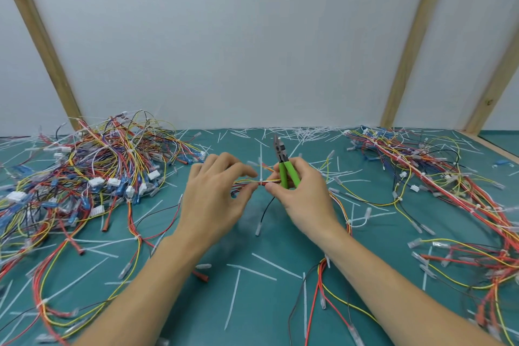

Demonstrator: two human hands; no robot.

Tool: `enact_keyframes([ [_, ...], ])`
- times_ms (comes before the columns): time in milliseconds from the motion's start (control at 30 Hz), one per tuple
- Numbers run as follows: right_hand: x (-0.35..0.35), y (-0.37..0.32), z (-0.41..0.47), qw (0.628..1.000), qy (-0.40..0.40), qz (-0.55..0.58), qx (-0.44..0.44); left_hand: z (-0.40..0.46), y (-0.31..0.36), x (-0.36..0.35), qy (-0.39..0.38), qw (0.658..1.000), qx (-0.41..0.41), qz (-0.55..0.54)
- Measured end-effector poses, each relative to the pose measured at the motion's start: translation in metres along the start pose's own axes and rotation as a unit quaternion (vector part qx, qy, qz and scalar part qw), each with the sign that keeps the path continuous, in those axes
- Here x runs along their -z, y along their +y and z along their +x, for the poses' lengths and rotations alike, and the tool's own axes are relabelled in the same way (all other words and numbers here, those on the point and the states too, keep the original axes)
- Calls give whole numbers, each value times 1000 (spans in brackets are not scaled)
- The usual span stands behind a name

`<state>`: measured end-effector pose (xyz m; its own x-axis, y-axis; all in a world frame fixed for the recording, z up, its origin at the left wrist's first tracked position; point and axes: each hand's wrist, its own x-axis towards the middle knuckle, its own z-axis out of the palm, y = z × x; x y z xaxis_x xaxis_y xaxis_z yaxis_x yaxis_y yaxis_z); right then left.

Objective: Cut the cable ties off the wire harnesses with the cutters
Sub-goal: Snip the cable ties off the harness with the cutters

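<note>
Left hand [213, 194] fingers pinch a wire harness [247, 183] beside its white cable tie [261, 183]; right hand [299, 191] grips the green-handled cutters [285, 168], tips up, and pinches the harness on the tie's other side. Held just above the green worktop [269, 239]. Harness piles left [92, 174] and right [438, 177]; cut ties [264, 264] scattered.

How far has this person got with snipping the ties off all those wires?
Partway, it seems. Done: many cut cable ties litter the green mat. In hand: the left hand and right hand hold one wire harness at its white cable tie; the right also grips the green-handled cutters, tips pointing up, not yet cutting. Left: harness heaps on the left and right show ties.
</note>
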<state>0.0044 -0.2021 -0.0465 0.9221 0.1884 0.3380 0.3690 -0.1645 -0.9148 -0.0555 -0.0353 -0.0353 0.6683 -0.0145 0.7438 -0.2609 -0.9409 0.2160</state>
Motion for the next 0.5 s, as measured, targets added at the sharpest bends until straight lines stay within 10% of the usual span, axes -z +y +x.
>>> enact_keyframes([
  [233, 0, -2, -2, 997, 69, 22, 8, -11, 17, -21, -108, 916, 237, -305],
  [367, -4, -3, -6, 999, 16, 30, 3, -5, 13, -19, -65, 785, 407, -462],
  [500, -7, -3, -9, 999, -35, 33, -7, -5, 8, -17, -47, 755, 447, -478],
])
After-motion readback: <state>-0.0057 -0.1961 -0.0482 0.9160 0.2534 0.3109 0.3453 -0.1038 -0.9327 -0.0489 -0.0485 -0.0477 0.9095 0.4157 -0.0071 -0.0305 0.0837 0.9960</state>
